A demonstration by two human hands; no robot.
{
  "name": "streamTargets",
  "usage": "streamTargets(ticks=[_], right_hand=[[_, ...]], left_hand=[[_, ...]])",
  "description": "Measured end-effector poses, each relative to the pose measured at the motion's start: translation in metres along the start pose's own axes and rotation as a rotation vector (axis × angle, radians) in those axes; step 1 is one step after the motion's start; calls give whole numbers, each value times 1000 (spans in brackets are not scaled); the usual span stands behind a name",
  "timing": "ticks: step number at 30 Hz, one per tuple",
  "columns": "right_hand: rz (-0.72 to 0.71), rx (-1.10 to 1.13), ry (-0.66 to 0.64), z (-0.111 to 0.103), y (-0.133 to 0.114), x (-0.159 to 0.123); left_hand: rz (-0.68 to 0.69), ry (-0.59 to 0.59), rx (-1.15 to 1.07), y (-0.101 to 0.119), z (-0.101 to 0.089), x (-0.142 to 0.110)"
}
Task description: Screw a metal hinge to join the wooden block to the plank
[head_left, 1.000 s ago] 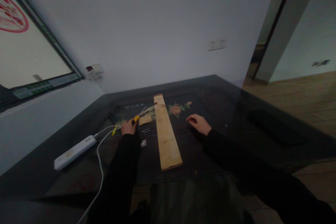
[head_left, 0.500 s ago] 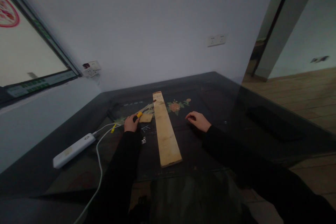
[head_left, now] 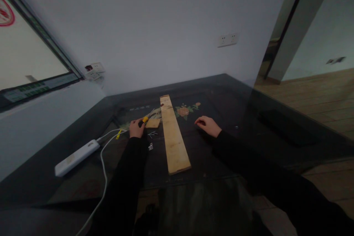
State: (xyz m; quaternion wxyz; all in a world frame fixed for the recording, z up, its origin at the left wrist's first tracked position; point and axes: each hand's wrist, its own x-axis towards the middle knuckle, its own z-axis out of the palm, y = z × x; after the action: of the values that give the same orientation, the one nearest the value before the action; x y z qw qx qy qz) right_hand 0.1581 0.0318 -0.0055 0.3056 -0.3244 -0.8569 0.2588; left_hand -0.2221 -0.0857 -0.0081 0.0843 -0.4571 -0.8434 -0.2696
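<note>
My left hand (head_left: pixel 136 128) is closed round the yellow-and-black handle of a screwdriver (head_left: pixel 145 119), its thin shaft pointing up and to the right. Beside it lies a small square wooden piece (head_left: pixel 153 123). Several screws (head_left: pixel 152 134) and small metal hinge-like pieces (head_left: pixel 151 146) are on the table just right of my left forearm. A long wooden board (head_left: pixel 176 138) lies lengthwise between my hands. To its right, my right hand (head_left: pixel 209 126) rests low over the tabletop with fingers curled and thumb near the index finger; whatever is between the fingertips, if anything, is too small to tell.
The dark table (head_left: pixel 215 88) carries a painted flower (head_left: pixel 183 111) and stands against a pale wall. A white power strip (head_left: pixel 77 157) with a white cable (head_left: pixel 103 166) lies at the left. A dark flat object (head_left: pixel 284 127) is at the right.
My left hand has turned the screwdriver slightly, and its shaft now shows beyond the handle. My right hand holds the same curled pose. The whole view has shifted a little.
</note>
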Motion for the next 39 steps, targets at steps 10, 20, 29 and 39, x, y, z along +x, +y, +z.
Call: streamTargets(ticks=[10,20,29,39], right_hand=[[11,35,29,0,0,-1],[53,242,142,-1,-3,-4],[-15,213,76,-10,-3,-22],[-64,148,-89,-8,-7,-25]], left_hand=[[75,34,-34,11,-16,0],[407,-90,-418,93,-65,-60],[955,-665,-88,130,-66,-177],[909,-647,-70,121,-63,-165]])
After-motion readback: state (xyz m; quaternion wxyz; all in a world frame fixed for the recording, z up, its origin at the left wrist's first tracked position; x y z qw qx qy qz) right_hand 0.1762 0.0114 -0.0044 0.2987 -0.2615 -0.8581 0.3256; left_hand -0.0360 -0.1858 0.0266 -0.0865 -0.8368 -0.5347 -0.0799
